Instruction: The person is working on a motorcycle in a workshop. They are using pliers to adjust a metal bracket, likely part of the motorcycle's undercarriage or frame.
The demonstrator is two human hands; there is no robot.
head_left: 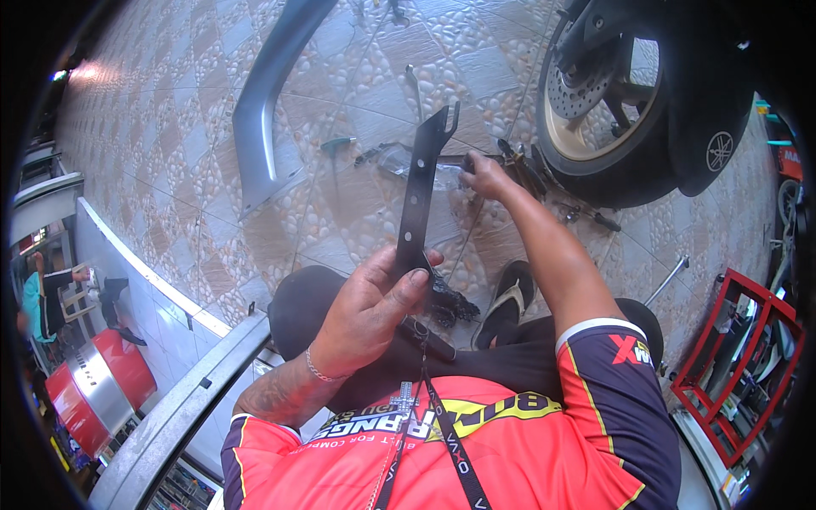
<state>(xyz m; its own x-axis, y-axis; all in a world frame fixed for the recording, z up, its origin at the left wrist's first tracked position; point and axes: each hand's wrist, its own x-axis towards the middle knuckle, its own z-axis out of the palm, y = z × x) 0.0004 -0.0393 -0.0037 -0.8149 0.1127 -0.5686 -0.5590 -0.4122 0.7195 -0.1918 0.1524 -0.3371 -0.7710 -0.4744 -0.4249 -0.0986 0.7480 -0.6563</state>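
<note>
My left hand (371, 308) is closed around the lower end of a long flat black bracket (415, 197). The bracket stands upright in front of me, with a row of holes along it and a forked upper end. Stretched out over the floor, my right hand (490, 178) has its fingers curled on a small dark piece that I cannot make out. Beside that hand lie a clear plastic bag (396, 160) and a heap of dark metal parts (529, 172). Part of the bracket's lower end is hidden by my left fingers.
A motorcycle front wheel (614, 177) stands at the far right. A curved silver-grey panel (256, 136) lies at the far left, near a green-handled tool (338, 143) and a wrench (414, 87). To the right is a red metal rack (738, 367); a glass-and-metal counter (174, 416) is at left.
</note>
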